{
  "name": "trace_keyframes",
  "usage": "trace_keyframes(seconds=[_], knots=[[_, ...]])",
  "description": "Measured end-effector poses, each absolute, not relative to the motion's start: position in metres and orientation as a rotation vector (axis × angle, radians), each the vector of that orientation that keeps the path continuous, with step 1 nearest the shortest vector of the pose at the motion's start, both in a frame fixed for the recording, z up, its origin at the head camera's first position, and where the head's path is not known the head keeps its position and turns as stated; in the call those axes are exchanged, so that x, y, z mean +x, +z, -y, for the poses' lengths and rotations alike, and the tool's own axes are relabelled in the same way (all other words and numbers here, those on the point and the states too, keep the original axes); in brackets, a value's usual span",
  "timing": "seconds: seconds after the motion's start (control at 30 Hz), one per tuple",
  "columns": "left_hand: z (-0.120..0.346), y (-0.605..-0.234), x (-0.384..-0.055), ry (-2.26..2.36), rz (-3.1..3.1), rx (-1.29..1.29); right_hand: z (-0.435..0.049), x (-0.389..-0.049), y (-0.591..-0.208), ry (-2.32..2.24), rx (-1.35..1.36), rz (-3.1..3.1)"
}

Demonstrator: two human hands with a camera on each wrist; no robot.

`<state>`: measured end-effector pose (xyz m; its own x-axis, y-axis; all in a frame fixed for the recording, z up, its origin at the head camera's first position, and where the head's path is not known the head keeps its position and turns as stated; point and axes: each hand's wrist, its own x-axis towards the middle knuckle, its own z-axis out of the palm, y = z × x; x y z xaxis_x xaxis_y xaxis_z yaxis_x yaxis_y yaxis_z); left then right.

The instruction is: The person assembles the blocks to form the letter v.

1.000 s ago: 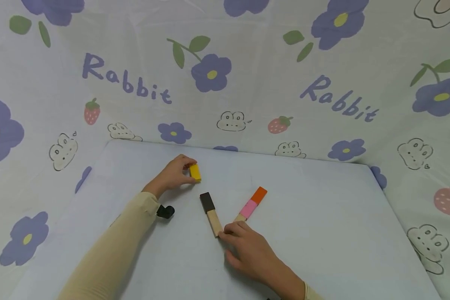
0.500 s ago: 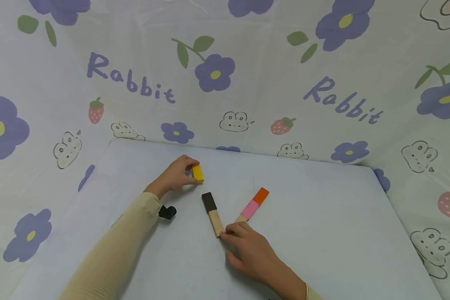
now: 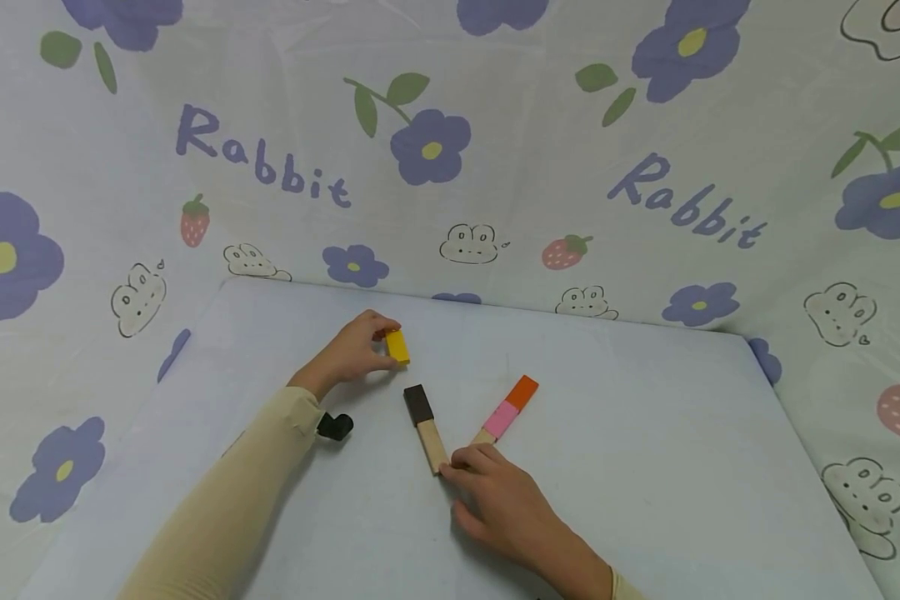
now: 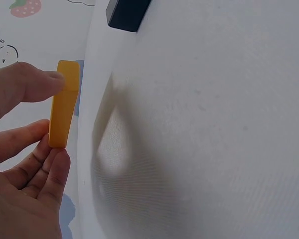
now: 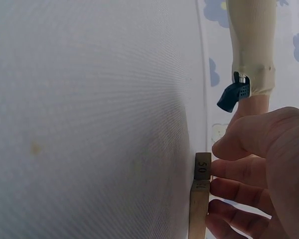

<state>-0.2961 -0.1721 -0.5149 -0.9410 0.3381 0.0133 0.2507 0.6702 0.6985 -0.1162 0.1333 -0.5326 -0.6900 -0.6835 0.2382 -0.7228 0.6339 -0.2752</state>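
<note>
In the head view my left hand point(image 3: 351, 350) pinches a yellow block point(image 3: 397, 347) between thumb and fingers, over the far left of the table. The left wrist view shows that block point(image 4: 64, 117) upright, apart from the white surface. Two rows of blocks meet in a V nearer me. A black block point(image 3: 418, 404) and a plain wooden block point(image 3: 432, 447) form its left arm. Orange point(image 3: 522, 392), pink point(image 3: 502, 419) and plain wooden blocks form the right one, partly hidden by my right hand point(image 3: 506, 504). Its fingertips touch a numbered wooden block point(image 5: 203, 167); its thumb stays off it.
A white table point(image 3: 682, 450) bears the blocks. Behind and beside it hangs a patterned cloth point(image 3: 510, 167) with flowers and rabbits. A small black device point(image 3: 335, 427) sits at my left wrist.
The head view has shifted very slightly. Both hands and the blocks keep practically the same places.
</note>
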Motion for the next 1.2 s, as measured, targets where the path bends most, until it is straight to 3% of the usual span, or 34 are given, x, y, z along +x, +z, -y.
trace_keyframes(seconds=[1.2], knots=[[0.164, -0.510, -0.284, 1.134, -2.751, 0.479, -0.131, -0.116, -0.531, 0.474, 1.191, 2.750]])
